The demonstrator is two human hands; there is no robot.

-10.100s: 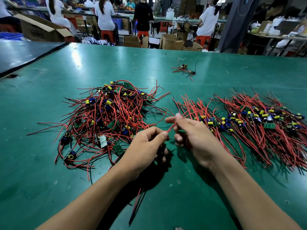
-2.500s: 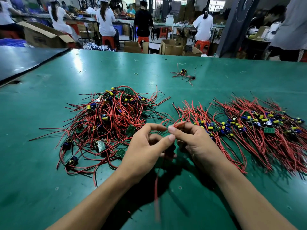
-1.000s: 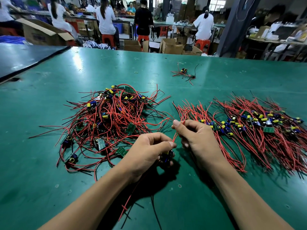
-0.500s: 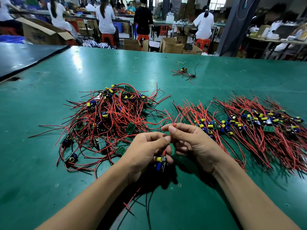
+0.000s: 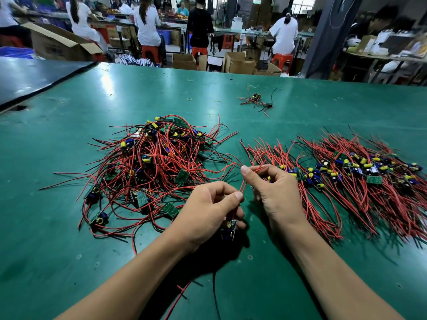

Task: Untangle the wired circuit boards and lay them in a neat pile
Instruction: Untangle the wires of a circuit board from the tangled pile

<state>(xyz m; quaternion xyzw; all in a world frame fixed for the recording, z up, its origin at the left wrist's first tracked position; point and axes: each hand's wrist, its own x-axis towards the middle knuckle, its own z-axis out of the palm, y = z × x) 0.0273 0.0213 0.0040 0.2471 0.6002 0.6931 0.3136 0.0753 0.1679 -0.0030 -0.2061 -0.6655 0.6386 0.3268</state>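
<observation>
A tangled heap of small circuit boards (image 5: 157, 165) with red and black wires lies left of centre on the green table (image 5: 161, 93). To the right, a combed-out pile of boards (image 5: 342, 174) lies with its wires roughly parallel. My left hand (image 5: 208, 213) grips one small circuit board (image 5: 230, 228), whose wires trail toward me under my wrist. My right hand (image 5: 275, 190) pinches that board's red wire (image 5: 243, 183) between thumb and forefinger, just above my left hand. Both hands hover between the two piles.
A stray board with wires (image 5: 256, 101) lies far back on the table, and a small rubber band (image 5: 189, 99) to its left. A dark table (image 5: 30, 75) adjoins at far left. Beyond the far edge sit cardboard boxes (image 5: 238, 63), red stools and seated people.
My right hand has drawn the red wire up and to the right, away from my left hand. The board has stayed in my left hand's grip, now lower under the fingers.
</observation>
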